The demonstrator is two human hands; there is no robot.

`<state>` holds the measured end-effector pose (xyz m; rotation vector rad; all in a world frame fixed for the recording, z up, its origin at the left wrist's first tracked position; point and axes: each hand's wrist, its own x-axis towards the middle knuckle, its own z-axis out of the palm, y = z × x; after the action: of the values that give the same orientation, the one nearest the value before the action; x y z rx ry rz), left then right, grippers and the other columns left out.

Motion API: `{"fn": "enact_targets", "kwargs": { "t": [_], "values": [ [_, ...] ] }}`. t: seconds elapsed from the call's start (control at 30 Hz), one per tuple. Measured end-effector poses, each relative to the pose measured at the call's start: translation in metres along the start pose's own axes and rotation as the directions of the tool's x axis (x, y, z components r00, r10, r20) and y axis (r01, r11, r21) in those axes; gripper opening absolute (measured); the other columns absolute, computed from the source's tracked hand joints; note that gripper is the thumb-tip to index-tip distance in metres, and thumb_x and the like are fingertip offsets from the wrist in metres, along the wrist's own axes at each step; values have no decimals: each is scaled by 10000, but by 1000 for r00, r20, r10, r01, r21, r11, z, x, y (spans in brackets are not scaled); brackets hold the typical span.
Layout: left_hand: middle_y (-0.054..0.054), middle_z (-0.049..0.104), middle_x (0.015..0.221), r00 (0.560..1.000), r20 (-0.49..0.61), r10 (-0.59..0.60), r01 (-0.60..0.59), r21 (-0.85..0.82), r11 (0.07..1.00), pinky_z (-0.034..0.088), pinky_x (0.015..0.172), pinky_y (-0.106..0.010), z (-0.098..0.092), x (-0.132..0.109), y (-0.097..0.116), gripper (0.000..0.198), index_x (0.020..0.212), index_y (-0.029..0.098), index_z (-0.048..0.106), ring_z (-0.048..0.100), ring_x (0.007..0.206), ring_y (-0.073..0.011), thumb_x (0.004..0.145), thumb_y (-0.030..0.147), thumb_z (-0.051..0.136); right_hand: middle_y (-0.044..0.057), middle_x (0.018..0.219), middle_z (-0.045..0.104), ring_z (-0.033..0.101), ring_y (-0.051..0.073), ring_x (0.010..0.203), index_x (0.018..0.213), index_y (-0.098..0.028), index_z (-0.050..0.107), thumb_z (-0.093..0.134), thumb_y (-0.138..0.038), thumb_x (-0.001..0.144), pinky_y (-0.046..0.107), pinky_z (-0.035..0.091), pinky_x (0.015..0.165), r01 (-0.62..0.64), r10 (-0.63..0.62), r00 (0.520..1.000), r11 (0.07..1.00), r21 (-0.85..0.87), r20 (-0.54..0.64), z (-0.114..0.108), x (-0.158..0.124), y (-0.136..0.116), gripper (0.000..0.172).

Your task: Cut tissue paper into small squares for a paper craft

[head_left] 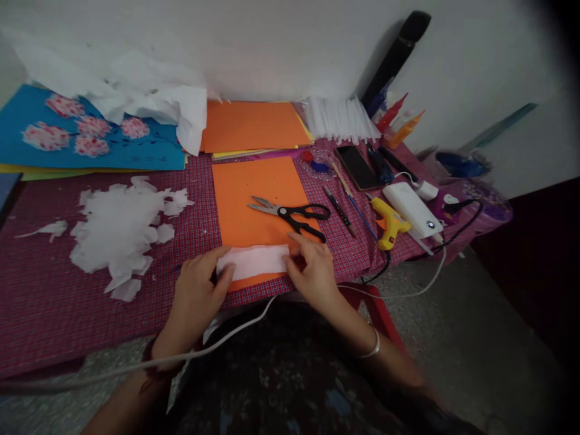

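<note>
While scissors (290,214) are lying at twelve o'clock, left hand (196,293) and right hand (313,273) are pressing one white strip (254,261) flat onto the mostly bare orange sheet (256,184).

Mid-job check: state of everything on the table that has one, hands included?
orange sheet, flat on the cloth.
scissors, blades open, lying on the orange sheet.
white strip, flat across the sheet's near end.
left hand, fingers flat on the strip's left end.
right hand, fingertips at the strip's right end; grip unclear.
glue gun, lying on its side.
phone, face up, screen dark.
</note>
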<state>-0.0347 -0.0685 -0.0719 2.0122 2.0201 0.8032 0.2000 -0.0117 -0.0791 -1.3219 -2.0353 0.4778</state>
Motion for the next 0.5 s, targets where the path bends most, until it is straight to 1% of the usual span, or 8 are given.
{"fn": "enact_targets", "kwargs": {
  "t": [0.13,0.23,0.3,0.37,0.43,0.5],
  "values": [
    [-53,769,974,1000,3,-17,17,19,1000,505,790,-386,-1,2,1,302,1170,213,664,692,810,-244,919,332,546,39,786,698,654,256,803,1277,-212,635,585,-177,853,419,452,768,10,-10,1000,1000,-27,-1,4,1,2,428],
    [-42,755,898,999,21,-50,50,-10,999,507,768,-381,-2,3,1,318,1163,215,674,680,769,-236,902,358,563,36,788,695,649,254,802,1268,-218,637,579,-173,859,422,450,777,-3,3,1000,1000,-29,2,5,0,3,415],
    [-47,754,926,997,26,-74,76,-66,995,516,772,-382,-3,2,-1,343,1170,213,676,680,786,-235,882,377,590,43,805,703,651,258,813,1267,-214,634,574,-179,873,434,454,793,-3,3,1000,1000,-3,2,4,0,3,400],
    [-57,753,996,997,14,-82,83,-149,985,529,813,-386,-3,0,-3,355,1190,214,670,688,852,-233,876,366,609,51,847,718,659,264,845,1279,-212,625,586,-203,883,448,462,826,16,-16,1000,999,47,-5,2,0,2,398],
    [-60,746,1029,998,-3,-68,65,-239,969,539,871,-391,-2,-4,-4,352,1219,217,657,690,916,-225,891,336,609,58,903,730,661,272,895,1305,-214,610,613,-231,882,459,466,863,44,-45,999,994,97,4,-1,0,2,424],
    [-61,740,1025,998,-21,-52,42,-329,943,543,927,-401,-1,-7,-6,353,1244,215,642,694,953,-216,907,313,603,64,945,732,652,274,923,1327,-220,600,634,-235,870,463,468,882,65,-72,996,989,134,45,-3,0,3,458]
  ]
}}
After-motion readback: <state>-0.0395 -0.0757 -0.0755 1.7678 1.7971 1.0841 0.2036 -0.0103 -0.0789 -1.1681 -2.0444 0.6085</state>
